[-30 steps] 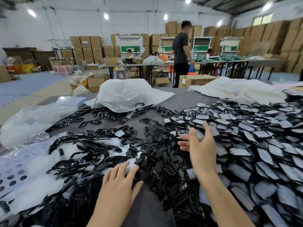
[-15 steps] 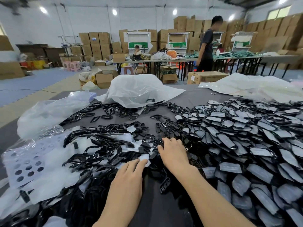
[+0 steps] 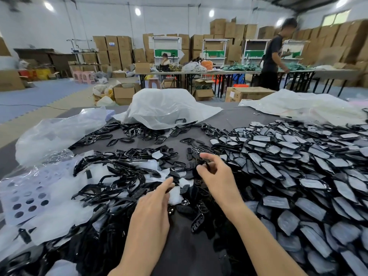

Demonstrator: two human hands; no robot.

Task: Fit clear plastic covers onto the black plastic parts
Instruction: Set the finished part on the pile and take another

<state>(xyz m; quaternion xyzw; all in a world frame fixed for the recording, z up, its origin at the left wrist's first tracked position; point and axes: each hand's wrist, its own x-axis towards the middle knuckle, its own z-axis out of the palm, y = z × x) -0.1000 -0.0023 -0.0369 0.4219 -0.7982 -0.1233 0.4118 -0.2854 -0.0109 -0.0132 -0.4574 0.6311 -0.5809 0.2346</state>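
Note:
Loose black plastic parts [image 3: 199,212] lie heaped in the middle of the dark table [image 3: 189,255]. My right hand [image 3: 217,178] hovers over them and pinches a small black part [image 3: 203,166] between thumb and fingers. My left hand [image 3: 153,210] reaches forward with straight fingers, its fingertips touching a clear plastic cover [image 3: 175,194] lying on the heap. Black frame pieces [image 3: 111,182] mixed with more clear covers spread to the left. On the right lies a big pile of black parts with covers on them [image 3: 298,176].
Clear plastic bags [image 3: 165,108] lie at the table's far side and left [image 3: 55,132]. A perforated sheet [image 3: 25,198] sits at the left edge. Beyond the table stand cardboard boxes [image 3: 123,92], work tables and two other people [image 3: 272,56].
My right hand has drawn back from the pile and lifted, now pinching a small black part. My left hand has stretched its fingers forward onto a clear cover. The view has shifted slightly.

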